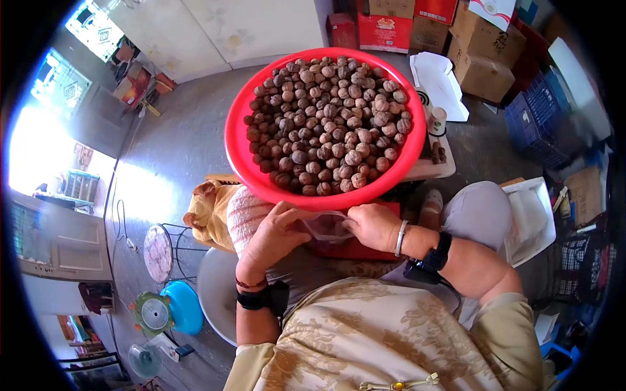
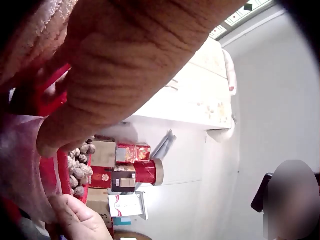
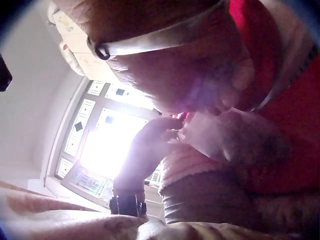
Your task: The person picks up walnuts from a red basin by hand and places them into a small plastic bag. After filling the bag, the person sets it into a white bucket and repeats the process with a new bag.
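A thin clear plastic bag (image 1: 326, 227) hangs between both hands, just below the near rim of a red basin (image 1: 238, 159) heaped with walnuts (image 1: 332, 124). My left hand (image 1: 277, 234) pinches one side of the bag's mouth. On the other side, my right hand (image 1: 378, 226) grips the edge between thumb and fingers. In the left wrist view the bag (image 2: 22, 160) stretches between the left thumb and the right hand (image 2: 80, 220). The right wrist view shows the bag (image 3: 225, 135) drooping below the fingers, its lower part dim.
A red surface (image 1: 352, 247) lies beneath the bag. Right of the basin are a white foam tray (image 1: 450, 85) and a paper cup (image 1: 438, 120). Cardboard boxes (image 1: 482, 65) and blue crates (image 1: 541, 124) stand farther right. A round stool (image 1: 158, 253) and a blue basin (image 1: 182, 307) are at left.
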The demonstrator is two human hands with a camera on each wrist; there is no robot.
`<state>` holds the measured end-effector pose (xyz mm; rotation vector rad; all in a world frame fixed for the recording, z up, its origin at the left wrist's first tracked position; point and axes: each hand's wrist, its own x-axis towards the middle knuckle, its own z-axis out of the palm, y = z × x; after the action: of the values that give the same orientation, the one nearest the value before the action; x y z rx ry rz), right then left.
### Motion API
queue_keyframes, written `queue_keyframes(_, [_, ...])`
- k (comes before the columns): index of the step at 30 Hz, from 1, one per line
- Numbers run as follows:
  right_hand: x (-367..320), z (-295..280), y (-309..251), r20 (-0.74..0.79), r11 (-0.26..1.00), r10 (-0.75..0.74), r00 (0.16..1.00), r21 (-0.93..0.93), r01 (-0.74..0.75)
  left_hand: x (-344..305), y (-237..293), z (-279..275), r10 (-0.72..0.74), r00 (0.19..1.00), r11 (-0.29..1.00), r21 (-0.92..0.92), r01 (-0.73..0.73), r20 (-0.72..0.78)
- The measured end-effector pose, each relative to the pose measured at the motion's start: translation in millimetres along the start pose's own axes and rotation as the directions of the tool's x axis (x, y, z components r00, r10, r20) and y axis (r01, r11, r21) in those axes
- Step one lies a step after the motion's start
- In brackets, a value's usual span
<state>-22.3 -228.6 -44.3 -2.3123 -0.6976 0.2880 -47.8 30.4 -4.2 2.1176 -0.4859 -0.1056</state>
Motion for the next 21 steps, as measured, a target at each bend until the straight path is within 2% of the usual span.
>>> queue_keyframes(1, [0,0,1,-0.009,0.999,-0.024,1.0,-0.031,0.024,-2,-2,0,-0.028,0.999,0.996,-0.087,0.03,0.022])
queue_keyframes(5, [-2,1,6,0.003,0.986,-0.118,0.993,-0.115,0.118,-5,5,2,-0.118,0.992,0.988,-0.092,0.121,0.033])
queue_keyframes(7, [-2,-2,6,0.033,0.98,-0.155,0.987,-0.122,0.158,-4,13,3,-0.075,0.997,0.992,0.102,0.072,0.025])
queue_keyframes(8, [-2,-4,6,0.056,0.974,-0.184,0.981,-0.12,0.19,-4,10,6,-0.075,0.997,0.992,0.099,0.073,0.013])
queue_keyframes(10, [-1,-6,4,0.082,0.971,-0.199,0.977,-0.119,0.208,-5,-4,14,0.085,0.991,0.958,0.281,-0.054,-0.099])
queue_keyframes(13, [-2,-8,0,0.076,0.961,-0.25,0.965,-0.102,0.257,-7,-17,18,0.026,0.995,0.933,0.359,0.01,-0.095])
queue_keyframes(14, [-2,-9,-1,0.047,0.954,-0.284,0.958,-0.086,0.287,-9,-19,18,0.023,0.994,0.934,0.358,0.018,-0.11])
queue_keyframes(16, [-1,-16,-5,0.047,0.944,-0.31,0.95,-0.106,0.313,-9,-17,15,0.144,0.989,0.948,0.294,-0.125,-0.045])
queue_keyframes(17, [-1,-20,-9,0.04,0.937,-0.325,0.945,-0.122,0.327,-10,-14,14,0.138,0.989,0.949,0.293,-0.116,-0.056])
queue_keyframes(18, [-2,-25,-15,0.052,0.935,-0.331,0.942,-0.12,0.335,-12,-10,14,0.066,0.997,0.98,0.188,-0.059,-0.03])
queue_keyframes(19, [-3,-32,-24,0.092,0.96,-0.26,0.961,-0.086,0.268,-14,-8,15,-0.002,1.0,0.997,0.08,0.002,0.004])
queue_keyframes(20, [-3,-35,-28,0.133,0.979,-0.189,0.973,-0.057,0.198,-16,-9,17,-0.01,1.0,0.997,0.077,0.011,-0.007])
queue_keyframes(21, [-3,-30,-23,0.138,0.964,-0.223,0.965,-0.113,0.239,-16,-10,18,-0.026,0.999,0.996,0.085,0.027,-0.019])
